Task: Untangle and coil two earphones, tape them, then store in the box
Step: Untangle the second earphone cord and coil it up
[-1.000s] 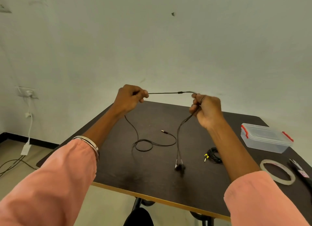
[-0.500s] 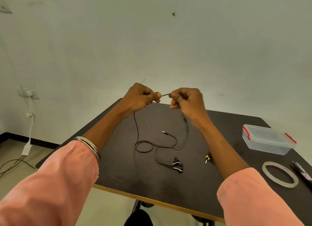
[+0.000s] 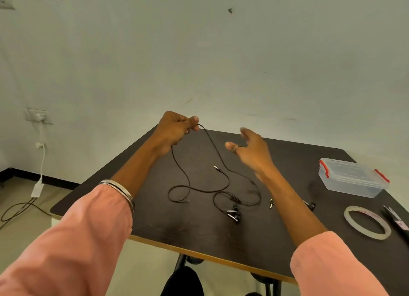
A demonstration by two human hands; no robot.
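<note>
My left hand is raised above the dark table and pinches a black earphone cable between thumb and fingers. The cable hangs down in two strands and loops over the table; its jack plug and earbuds lie on the surface. My right hand hovers to the right of the cable with fingers spread, holding nothing. A second earphone, mostly hidden behind my right forearm, shows a yellow plug. The clear box with red clips sits shut at the right. A tape roll lies near it.
A dark pen-like tool lies at the table's right edge beside the tape. The table's front edge runs just beyond my sleeves, with a chair below it. A wall socket with a plugged cable is at the far left.
My right hand has let go of the cable and opened, moving right and down. The stretched cable now hangs slack from my left hand, and the earbuds rest on the table.
</note>
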